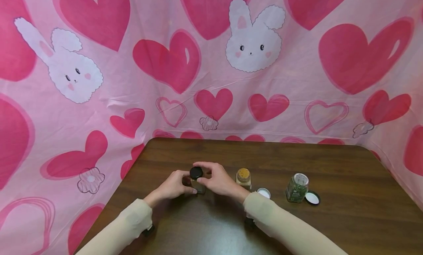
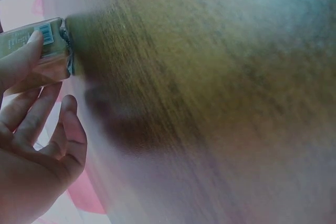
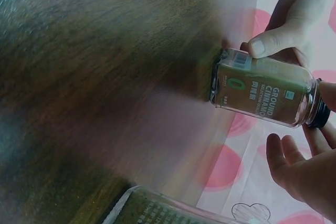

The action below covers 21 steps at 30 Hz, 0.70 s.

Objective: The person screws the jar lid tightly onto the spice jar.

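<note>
A clear glass jar of ground cinnamon (image 3: 262, 87) with a black cap (image 1: 196, 172) stands on the table between both hands. My left hand (image 1: 173, 185) grips the jar low down, its thumb lying along the side near the base in the left wrist view. The right hand (image 1: 219, 179) holds the black cap from the other side, thumb and fingers around it. In the right wrist view the cap sits on the jar's neck, and the printed label faces that camera.
Right of the hands stands a lidless jar of yellow powder (image 1: 243, 179), a lid with a white inside (image 1: 263, 192) near it. Farther right, a jar of green herbs (image 1: 296, 189) shows its sifter top, its lid (image 1: 312, 198) beside it. A heart-print cloth (image 1: 251, 82) hangs behind the wooden table.
</note>
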Each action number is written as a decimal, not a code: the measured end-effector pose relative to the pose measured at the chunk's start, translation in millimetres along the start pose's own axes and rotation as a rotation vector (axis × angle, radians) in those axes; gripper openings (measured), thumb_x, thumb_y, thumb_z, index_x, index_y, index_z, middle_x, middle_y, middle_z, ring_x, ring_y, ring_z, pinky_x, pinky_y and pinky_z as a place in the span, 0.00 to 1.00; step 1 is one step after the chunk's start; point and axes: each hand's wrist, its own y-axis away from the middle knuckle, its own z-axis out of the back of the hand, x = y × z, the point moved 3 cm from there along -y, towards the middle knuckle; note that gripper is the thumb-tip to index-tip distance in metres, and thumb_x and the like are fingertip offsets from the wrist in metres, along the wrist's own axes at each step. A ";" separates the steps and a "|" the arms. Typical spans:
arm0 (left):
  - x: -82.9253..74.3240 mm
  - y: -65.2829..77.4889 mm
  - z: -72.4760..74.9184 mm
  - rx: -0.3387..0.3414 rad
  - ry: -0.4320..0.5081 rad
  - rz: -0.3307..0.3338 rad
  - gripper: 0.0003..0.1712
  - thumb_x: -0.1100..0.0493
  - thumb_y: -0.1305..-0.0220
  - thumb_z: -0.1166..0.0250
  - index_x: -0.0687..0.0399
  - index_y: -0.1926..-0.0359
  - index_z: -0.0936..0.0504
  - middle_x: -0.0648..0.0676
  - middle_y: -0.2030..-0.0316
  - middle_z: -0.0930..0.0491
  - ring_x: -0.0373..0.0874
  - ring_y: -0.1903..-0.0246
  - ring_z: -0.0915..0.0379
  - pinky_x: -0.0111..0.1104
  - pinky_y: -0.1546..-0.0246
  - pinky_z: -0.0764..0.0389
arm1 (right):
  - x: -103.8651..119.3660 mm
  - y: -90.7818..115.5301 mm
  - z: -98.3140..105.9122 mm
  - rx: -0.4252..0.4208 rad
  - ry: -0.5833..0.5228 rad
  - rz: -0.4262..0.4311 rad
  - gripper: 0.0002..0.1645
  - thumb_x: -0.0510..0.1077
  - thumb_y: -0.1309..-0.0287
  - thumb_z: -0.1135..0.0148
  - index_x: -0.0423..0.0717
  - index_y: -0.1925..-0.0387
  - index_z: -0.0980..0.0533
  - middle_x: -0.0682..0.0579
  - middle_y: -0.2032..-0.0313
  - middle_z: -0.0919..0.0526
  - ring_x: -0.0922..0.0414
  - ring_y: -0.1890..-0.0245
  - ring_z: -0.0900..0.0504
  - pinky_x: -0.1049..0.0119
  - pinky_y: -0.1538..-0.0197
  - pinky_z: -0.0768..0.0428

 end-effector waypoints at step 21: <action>0.0 -0.6 -0.4 -0.009 -0.004 -0.009 0.17 0.57 0.43 0.18 0.53 0.54 0.12 0.45 0.71 0.18 0.43 0.70 0.24 0.35 0.70 0.23 | 4.8 0.0 -0.1 -0.040 0.081 -0.017 0.27 0.36 0.40 0.24 0.48 0.38 0.17 0.52 0.44 0.15 0.53 0.49 0.19 0.54 0.46 0.21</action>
